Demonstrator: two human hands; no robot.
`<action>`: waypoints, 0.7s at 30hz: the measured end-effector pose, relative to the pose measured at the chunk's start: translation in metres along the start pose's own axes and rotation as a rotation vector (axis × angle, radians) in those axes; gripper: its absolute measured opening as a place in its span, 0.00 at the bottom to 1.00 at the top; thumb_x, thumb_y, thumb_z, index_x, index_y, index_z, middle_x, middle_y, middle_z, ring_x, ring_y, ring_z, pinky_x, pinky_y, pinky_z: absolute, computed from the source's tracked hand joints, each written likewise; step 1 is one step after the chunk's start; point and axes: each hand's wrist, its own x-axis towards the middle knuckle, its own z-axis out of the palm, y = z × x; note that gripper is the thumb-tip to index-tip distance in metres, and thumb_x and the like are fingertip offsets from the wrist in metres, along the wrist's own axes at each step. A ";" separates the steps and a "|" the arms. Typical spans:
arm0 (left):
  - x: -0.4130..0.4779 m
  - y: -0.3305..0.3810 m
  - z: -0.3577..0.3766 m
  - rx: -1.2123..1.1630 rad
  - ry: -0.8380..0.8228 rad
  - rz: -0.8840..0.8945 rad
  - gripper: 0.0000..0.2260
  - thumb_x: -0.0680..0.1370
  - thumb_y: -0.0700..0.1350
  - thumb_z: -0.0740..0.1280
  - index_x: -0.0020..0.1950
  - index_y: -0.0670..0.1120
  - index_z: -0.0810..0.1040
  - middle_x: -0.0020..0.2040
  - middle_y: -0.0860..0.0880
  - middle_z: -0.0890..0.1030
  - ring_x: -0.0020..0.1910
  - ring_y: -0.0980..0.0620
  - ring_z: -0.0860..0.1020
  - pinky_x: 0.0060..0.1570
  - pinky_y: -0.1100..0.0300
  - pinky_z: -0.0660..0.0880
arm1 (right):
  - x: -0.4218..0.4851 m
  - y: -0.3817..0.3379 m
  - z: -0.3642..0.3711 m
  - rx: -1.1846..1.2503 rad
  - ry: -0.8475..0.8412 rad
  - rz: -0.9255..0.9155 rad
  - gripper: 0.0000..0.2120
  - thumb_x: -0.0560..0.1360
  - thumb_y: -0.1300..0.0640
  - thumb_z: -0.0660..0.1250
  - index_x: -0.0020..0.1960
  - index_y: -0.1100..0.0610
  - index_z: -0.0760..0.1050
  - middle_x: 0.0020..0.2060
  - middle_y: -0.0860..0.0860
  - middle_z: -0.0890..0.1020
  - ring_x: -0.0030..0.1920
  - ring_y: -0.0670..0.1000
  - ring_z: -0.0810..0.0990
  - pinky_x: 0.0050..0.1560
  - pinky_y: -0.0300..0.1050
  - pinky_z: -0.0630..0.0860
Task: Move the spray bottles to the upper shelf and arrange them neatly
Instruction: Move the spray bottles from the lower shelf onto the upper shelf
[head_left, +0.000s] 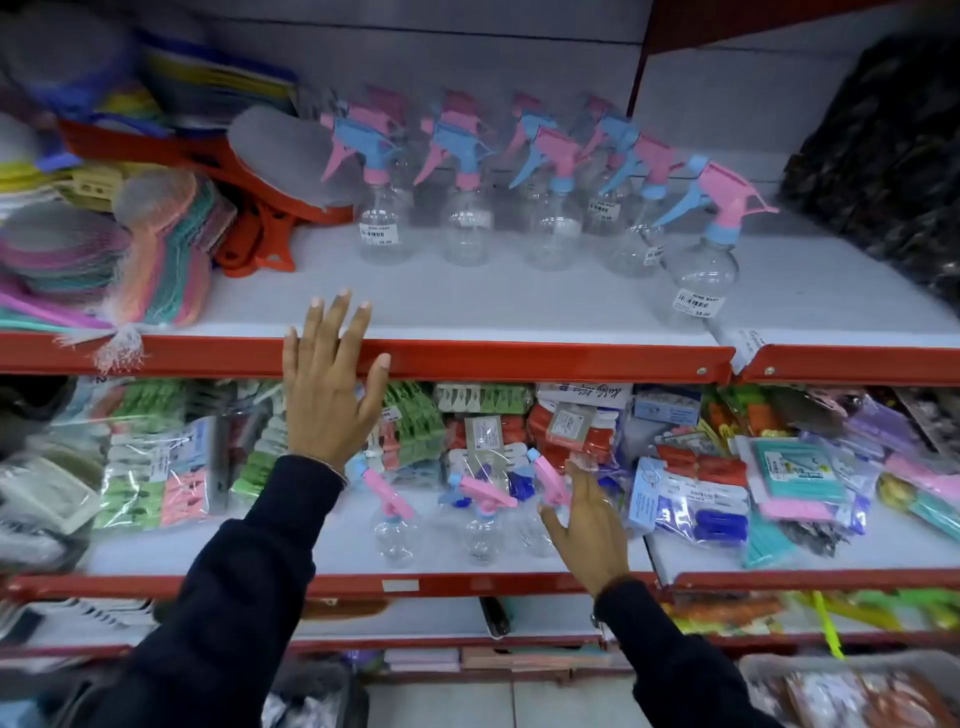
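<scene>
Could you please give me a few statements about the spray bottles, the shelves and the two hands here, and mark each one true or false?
1. The left hand is spread open over the upper shelf's red front edge. True.
2. The right hand is holding a bottle up on the upper shelf. False: it is open, low at the lower shelf, beside the bottles there.
3. Spray bottles are left on the lower shelf. True.
4. All bottles on the upper shelf stand in one tidy group. False: the rightmost bottle stands apart, nearer the front.
5. The upper-shelf bottles are full of blue liquid. False: they look clear and empty.
</scene>
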 end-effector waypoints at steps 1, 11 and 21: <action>0.001 -0.002 0.000 0.001 -0.002 -0.017 0.23 0.79 0.53 0.54 0.73 0.50 0.62 0.76 0.49 0.61 0.77 0.49 0.52 0.73 0.48 0.45 | 0.003 0.002 0.004 0.012 -0.030 0.033 0.29 0.75 0.50 0.64 0.70 0.59 0.58 0.65 0.59 0.73 0.61 0.59 0.75 0.55 0.53 0.75; 0.008 -0.019 0.006 0.062 0.004 0.011 0.19 0.80 0.52 0.54 0.70 0.52 0.68 0.72 0.49 0.68 0.75 0.49 0.57 0.73 0.51 0.47 | 0.020 0.009 -0.009 0.079 -0.118 0.133 0.18 0.71 0.56 0.71 0.57 0.62 0.73 0.52 0.60 0.80 0.47 0.57 0.79 0.42 0.46 0.75; 0.007 -0.021 0.009 0.073 0.028 0.029 0.19 0.80 0.52 0.55 0.69 0.51 0.69 0.70 0.48 0.71 0.73 0.48 0.61 0.73 0.51 0.48 | 0.010 -0.068 -0.152 0.377 0.142 -0.188 0.14 0.67 0.59 0.74 0.47 0.48 0.74 0.39 0.46 0.78 0.34 0.46 0.75 0.33 0.33 0.73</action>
